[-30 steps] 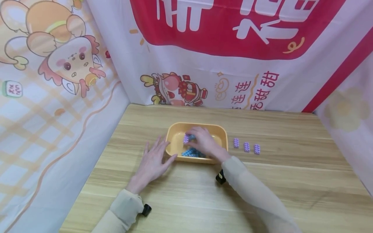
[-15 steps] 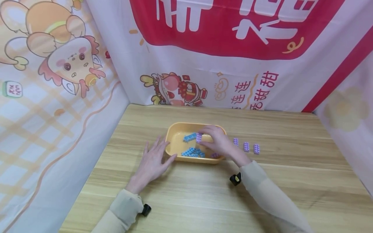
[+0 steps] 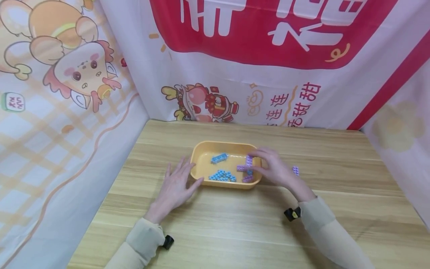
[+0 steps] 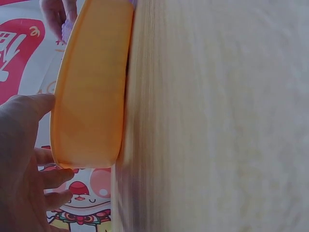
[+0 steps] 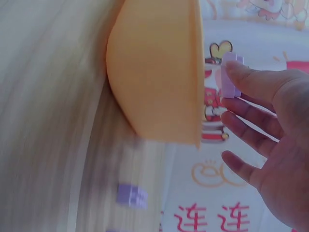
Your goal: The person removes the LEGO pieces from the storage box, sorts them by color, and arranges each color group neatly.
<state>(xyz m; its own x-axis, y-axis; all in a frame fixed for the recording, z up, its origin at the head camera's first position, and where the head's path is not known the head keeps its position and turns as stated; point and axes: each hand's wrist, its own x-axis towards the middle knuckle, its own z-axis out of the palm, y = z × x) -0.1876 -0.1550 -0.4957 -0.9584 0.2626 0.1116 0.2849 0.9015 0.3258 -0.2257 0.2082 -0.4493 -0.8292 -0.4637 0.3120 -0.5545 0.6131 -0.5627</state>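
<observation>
My right hand point(image 3: 273, 168) pinches a purple toy building brick point(image 5: 229, 77) between thumb and fingertips, over the right end of a yellow-orange plastic bin point(image 3: 201, 149). The right wrist view shows this brick raised past the bin's rim. My left hand point(image 3: 176, 185) rests against the bin's left end, its fingers spread and fairly straight, the thumb near the front corner. Inside the bin lie several light blue bricks point(image 3: 221, 175), a blue brick piece point(image 3: 220, 158) farther back, and purple bricks point(image 3: 248, 179) at the right end.
On the wooden table point(image 3: 218, 224), a purple brick point(image 3: 295, 170) sits right of the bin; my right hand hides others beside it. Printed cloth point(image 3: 285, 97) hangs along the table's back edge, and more cloth point(image 3: 111, 157) hangs at the left.
My right hand has moved rightward with the pinched purple brick, from the bin's middle to its right end, uncovering bricks inside and covering two on the table. My left hand has stayed put.
</observation>
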